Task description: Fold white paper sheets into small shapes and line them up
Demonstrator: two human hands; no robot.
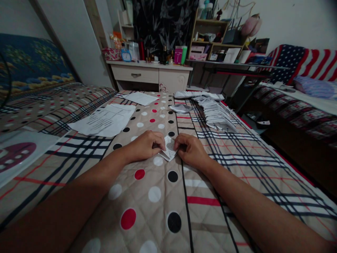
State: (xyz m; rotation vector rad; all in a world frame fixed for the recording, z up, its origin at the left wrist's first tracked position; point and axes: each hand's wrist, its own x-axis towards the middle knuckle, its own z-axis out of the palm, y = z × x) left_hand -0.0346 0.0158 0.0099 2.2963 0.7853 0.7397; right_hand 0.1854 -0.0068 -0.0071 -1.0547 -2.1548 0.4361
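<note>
A small folded white paper (169, 148) with faint print lies between my two hands, low over the patterned bedspread (155, 211). Its left corner is pinched by the fingers of my left hand (147, 145). My right hand (191, 150) pinches the right corner, with its fingers curled in. The paper's lower edge comes to a point toward me, and its outer corners are hidden by my fingertips.
Printed sheets (105, 119) and another white sheet (140, 98) lie at the left. To the right are a folded paper piece (181, 108) and a long row of folded papers (217, 114). A white dresser (147, 74) stands behind the bed.
</note>
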